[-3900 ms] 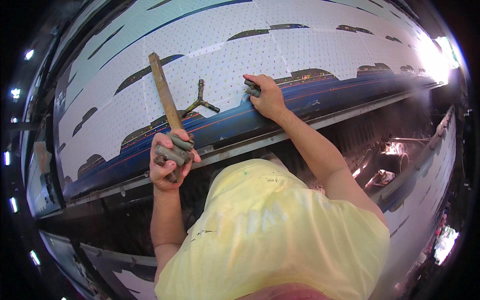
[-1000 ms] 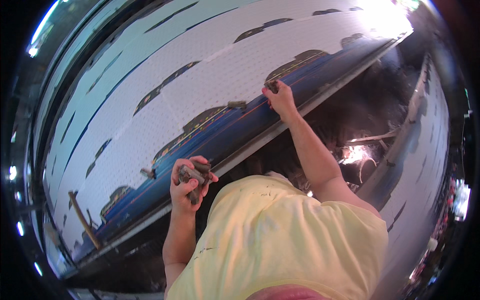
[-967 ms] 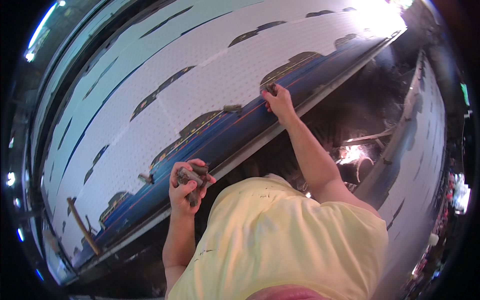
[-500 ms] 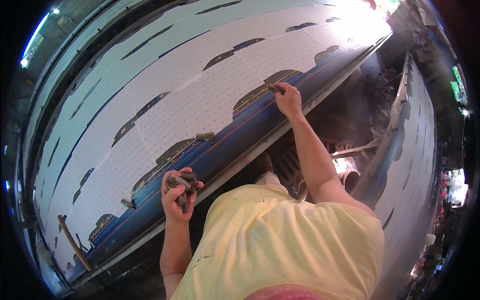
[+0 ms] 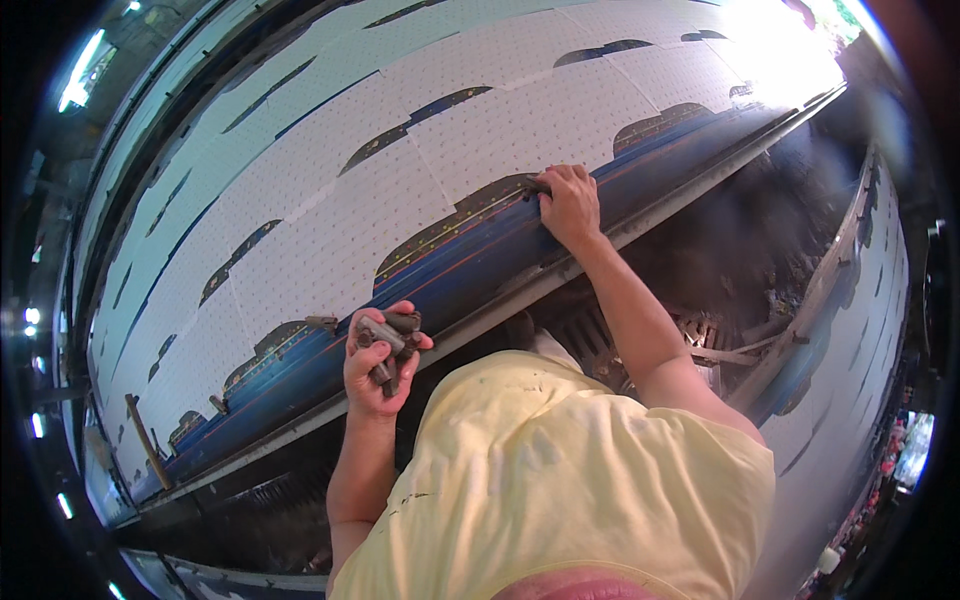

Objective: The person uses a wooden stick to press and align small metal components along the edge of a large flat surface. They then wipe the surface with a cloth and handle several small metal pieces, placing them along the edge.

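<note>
My left hand [image 5: 372, 375] is raised beside the long slanted table, its fingers wrapped around a bunch of short grey-brown bars [image 5: 383, 337]. At the table's near edge, my right hand [image 5: 572, 208] grips one similar dark bar [image 5: 533, 187] in its fingertips. That bar is at the border of a white dotted sheet [image 5: 490, 145], by a dark scalloped gap with coloured lines. My fingers partly cover it. Another short bar [image 5: 322, 323] lies on the sheet's border to the left, with a further small one [image 5: 218, 404] beyond it.
A blue strip [image 5: 460, 262] with an orange line runs along the table, and a pale rail [image 5: 650, 222] edges it. A wooden stick [image 5: 147, 440] leans at the far left. Across a dark gap with slatted grating, a second sheet-covered table [image 5: 850, 340] stands on the right.
The view has shifted rightward along the table, so the lying bars appear farther left and lower. My right hand has moved right along the sheet's border. Both hands keep their holds.
</note>
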